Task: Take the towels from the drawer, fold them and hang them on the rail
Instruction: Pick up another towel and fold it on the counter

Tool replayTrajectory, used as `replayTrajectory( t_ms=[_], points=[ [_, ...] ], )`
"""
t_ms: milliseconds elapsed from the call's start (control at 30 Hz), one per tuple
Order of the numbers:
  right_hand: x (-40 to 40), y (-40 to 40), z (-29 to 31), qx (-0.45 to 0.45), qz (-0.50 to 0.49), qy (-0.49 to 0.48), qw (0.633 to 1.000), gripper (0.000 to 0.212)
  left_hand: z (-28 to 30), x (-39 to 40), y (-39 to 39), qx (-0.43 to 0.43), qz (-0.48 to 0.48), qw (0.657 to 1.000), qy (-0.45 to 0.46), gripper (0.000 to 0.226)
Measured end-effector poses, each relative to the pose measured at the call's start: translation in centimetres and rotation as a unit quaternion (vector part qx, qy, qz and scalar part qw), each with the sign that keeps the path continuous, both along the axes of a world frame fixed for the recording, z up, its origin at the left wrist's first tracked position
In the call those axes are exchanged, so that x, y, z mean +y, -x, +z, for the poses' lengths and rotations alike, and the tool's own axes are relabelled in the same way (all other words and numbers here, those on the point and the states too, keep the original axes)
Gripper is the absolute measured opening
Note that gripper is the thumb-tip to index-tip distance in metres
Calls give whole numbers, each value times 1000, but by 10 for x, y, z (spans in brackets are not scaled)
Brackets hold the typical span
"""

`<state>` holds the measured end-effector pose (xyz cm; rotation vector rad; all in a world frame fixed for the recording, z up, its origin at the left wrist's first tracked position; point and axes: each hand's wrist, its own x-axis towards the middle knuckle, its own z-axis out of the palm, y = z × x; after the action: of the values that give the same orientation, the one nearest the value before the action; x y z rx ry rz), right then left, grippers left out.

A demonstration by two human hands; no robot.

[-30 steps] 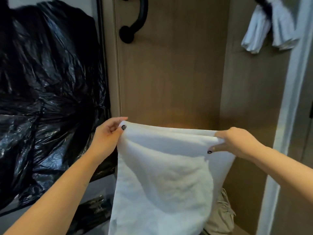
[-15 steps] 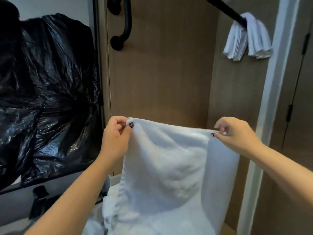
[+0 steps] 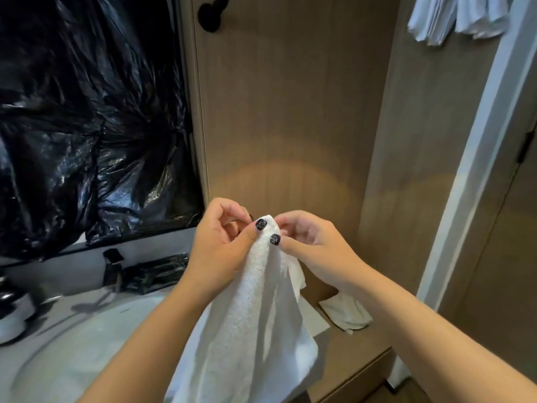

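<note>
Now my left hand point(image 3: 220, 245) and right hand point(image 3: 311, 242) meet in front of me, both pinching the top corners of a white towel point(image 3: 255, 315) together, so it hangs folded below them. Up at the right, more folded towels point(image 3: 453, 18) hang near the wooden cabinet wall point(image 3: 290, 112).

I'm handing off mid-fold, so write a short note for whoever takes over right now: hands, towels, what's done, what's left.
Left hand: pinches one top corner of the white towel.
Right hand: pinches the other corner; both meet at chest height, the towel hanging doubled lengthwise below them.
Hung towels: already up at top right; the rail itself is out of frame.
Another white cloth lies on the low shelf at right.
Done: first fold. Left: finish folding, hang it beside the others. Drawer not in view.
</note>
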<state>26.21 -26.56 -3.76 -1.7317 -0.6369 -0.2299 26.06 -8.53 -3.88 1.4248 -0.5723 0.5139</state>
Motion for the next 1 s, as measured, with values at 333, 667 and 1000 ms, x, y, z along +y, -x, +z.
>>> replayTrajectory(
  t_ms=[333, 667, 1000],
  points=[
    [25, 13, -2, -57, -33, 124, 990, 23, -66, 17, 14, 116, -28, 992, 33, 20],
    [7, -4, 10, -57, -181, 180, 965, 35, -124, 28, 3, 131, -50, 984, -112, 24],
    [-31, -20, -8, -63, -348, 154, 923, 29, -170, 59, -16, 117, -44, 952, -281, 24]
  ],
)
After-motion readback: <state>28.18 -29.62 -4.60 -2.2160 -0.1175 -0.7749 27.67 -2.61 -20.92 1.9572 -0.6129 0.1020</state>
